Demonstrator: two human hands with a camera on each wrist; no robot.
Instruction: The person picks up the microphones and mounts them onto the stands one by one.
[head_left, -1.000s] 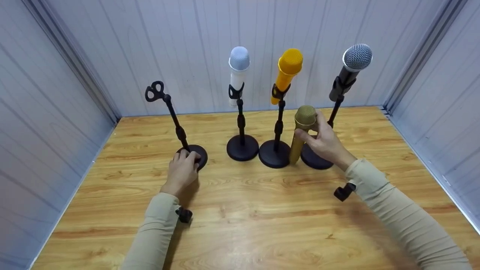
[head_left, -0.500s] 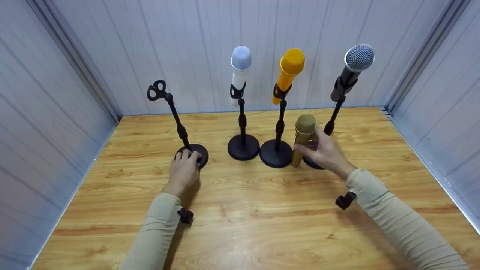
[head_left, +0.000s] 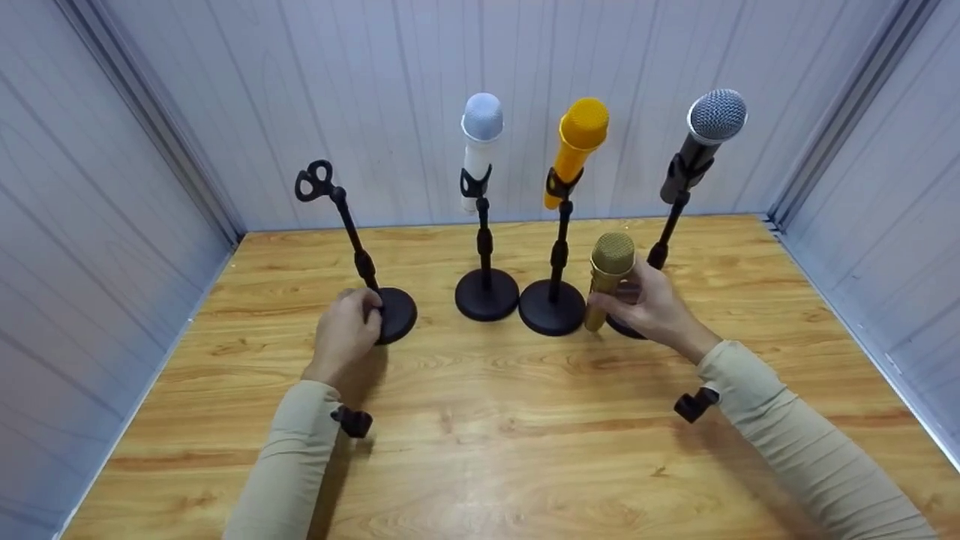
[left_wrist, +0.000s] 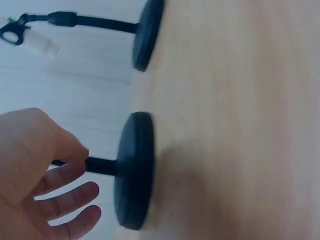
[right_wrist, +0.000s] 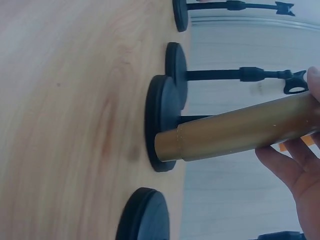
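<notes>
At the left, an unloaded black microphone stand [head_left: 364, 262] leans its pole back and left, its clip free. My left hand [head_left: 345, 334] pinches the low part of that pole between thumb and index finger, just above the round base [left_wrist: 136, 170]; the other fingers are loosely bent in the left wrist view. My right hand [head_left: 660, 311] grips a gold microphone [head_left: 613, 255] around its upper body, mesh head up. The handle [right_wrist: 235, 130] slants in the right wrist view, its lower end in front of a stand's base and above the tabletop.
Three more stands stand in a row, holding a white microphone [head_left: 482, 120], a yellow microphone [head_left: 583, 126] and a black microphone with a silver mesh head [head_left: 717, 116]. The right stand's base is partly behind the right hand. Pale panel walls [head_left: 375, 112] enclose the wooden table [head_left: 487, 450].
My left hand has shifted left, from over the stand's base to its pole. The right hand has lowered the gold microphone slightly. The stands have kept their places.
</notes>
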